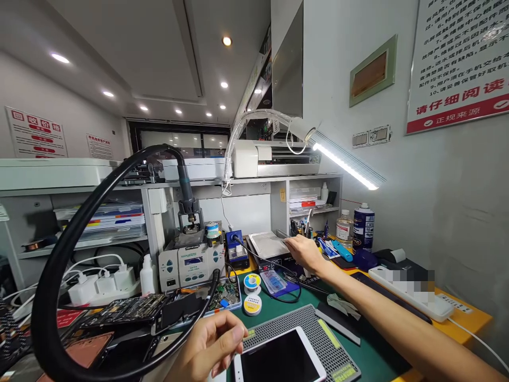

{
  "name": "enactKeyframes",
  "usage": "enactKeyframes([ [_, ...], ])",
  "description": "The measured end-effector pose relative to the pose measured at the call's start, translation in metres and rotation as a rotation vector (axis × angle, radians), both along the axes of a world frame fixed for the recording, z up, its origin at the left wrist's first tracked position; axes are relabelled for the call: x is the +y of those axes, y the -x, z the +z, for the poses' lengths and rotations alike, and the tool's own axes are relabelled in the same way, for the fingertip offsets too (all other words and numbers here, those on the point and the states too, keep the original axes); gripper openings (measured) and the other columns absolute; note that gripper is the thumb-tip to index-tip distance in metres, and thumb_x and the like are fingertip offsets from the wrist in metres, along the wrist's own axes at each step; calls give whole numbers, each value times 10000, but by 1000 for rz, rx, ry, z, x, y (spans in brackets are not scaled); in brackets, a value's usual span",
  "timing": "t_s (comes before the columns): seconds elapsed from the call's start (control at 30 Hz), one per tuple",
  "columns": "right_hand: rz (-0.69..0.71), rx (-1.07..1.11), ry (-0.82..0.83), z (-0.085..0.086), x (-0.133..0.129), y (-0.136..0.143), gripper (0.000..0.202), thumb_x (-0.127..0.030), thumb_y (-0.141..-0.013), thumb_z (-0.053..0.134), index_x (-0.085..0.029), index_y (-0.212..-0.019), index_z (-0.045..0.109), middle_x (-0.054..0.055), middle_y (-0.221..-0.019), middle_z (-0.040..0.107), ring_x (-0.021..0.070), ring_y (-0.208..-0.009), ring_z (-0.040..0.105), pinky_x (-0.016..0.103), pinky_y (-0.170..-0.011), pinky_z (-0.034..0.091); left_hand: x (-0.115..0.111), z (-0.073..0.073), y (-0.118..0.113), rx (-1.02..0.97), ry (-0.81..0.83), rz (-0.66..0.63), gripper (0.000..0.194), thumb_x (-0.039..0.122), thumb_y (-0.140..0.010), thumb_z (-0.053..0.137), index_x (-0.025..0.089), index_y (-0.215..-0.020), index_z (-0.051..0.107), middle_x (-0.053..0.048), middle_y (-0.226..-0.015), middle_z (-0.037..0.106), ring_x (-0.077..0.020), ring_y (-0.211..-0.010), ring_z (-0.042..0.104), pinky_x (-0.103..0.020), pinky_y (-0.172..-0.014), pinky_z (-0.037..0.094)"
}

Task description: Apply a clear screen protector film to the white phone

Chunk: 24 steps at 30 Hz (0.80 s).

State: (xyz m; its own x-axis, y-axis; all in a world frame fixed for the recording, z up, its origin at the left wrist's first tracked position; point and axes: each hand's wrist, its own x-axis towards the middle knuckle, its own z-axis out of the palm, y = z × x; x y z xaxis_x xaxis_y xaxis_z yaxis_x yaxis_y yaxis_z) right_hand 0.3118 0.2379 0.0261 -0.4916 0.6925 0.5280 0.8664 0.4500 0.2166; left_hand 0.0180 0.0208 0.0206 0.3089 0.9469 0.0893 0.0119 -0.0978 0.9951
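A white-framed tablet (284, 358) with a dark screen lies on a grey perforated mat (318, 329) in the foreground. At its upper left corner is my left hand (217, 342), with curled fingers and the thumb folded near them; I see nothing in it. My right hand (305, 253) is stretched forward to the right edge of a flat-topped heating plate (268, 245). Its fingers are pinched together at a thin, greyish edge, and what they hold is too small to make out.
A black hose (51, 223) loops across the left side from a hot-air station (193, 265). Circuit boards (127, 310) and phone parts lie at left. Solder spools (252, 305) stand mid-bench. Bottles, a spray can (363, 228) and a power strip (411, 292) are at right. A lamp (345, 162) hangs above.
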Motion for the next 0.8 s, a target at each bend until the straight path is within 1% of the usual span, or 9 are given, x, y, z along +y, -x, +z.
enactKeyframes([
  [0.1,42,2,52,-2,0,4,263,-324,-971,584,-175,-1186,612,89,-1205,622,215,-1010,634,419,-865,547,1,-1,1,7,-3,11,536,656,-726,701,129,-819,677,-32,-682,594,-56,-494,392,-218,-460,206],
  [0.23,109,24,165,-5,-5,9,265,-326,-969,587,-169,-1180,614,87,-1197,626,218,-1013,635,426,-871,543,0,0,1,16,1,21,557,676,-708,700,129,-813,674,-25,-679,589,-54,-489,389,-215,-459,211],
  [0.33,151,85,272,-6,-14,10,256,-340,-966,590,-165,-1148,629,84,-1183,634,225,-1036,628,445,-900,525,-1,2,0,25,-11,18,547,669,-713,699,132,-812,673,-21,-680,587,-57,-497,388,-215,-462,225],
  [0.4,153,167,346,-7,-21,9,268,-361,-954,605,-164,-1133,637,85,-1190,634,238,-1075,614,469,-934,503,-2,3,-1,27,-18,10,538,661,-720,698,133,-819,677,-20,-681,582,-60,-502,385,-218,-465,228],
  [0.47,102,300,411,-8,-25,10,294,-374,-950,609,-168,-1158,629,90,-1228,617,251,-1112,597,485,-957,487,-3,5,-1,25,-16,8,537,659,-719,699,133,-826,682,-22,-687,579,-62,-508,379,-221,-470,227],
  [0.57,-77,567,539,-7,-21,12,312,-367,-966,585,-173,-1209,603,94,-1251,602,247,-1083,609,462,-921,514,-4,5,-2,21,-12,13,544,666,-712,698,134,-825,687,-26,-689,582,-64,-512,381,-223,-475,228],
  [0.67,-234,802,777,-3,-10,16,313,-353,-966,589,-164,-1216,595,91,-1208,618,225,-1005,638,422,-851,551,-4,3,-2,26,-9,11,544,668,-711,698,136,-823,688,-29,-684,585,-69,-516,392,-223,-476,231],
  [0.73,-272,925,944,0,-2,19,323,-346,-962,597,-160,-1226,588,94,-1207,617,223,-998,641,420,-841,556,-3,1,-1,28,-7,8,544,667,-712,697,136,-831,689,-30,-688,589,-69,-515,395,-221,-472,232],
  [0.8,-268,1034,1068,2,3,22,332,-343,-960,601,-159,-1236,583,94,-1219,611,230,-1014,637,429,-850,553,-1,-2,0,25,-6,1,544,665,-716,695,135,-837,689,-31,-690,591,-67,-511,400,-218,-468,231],
])
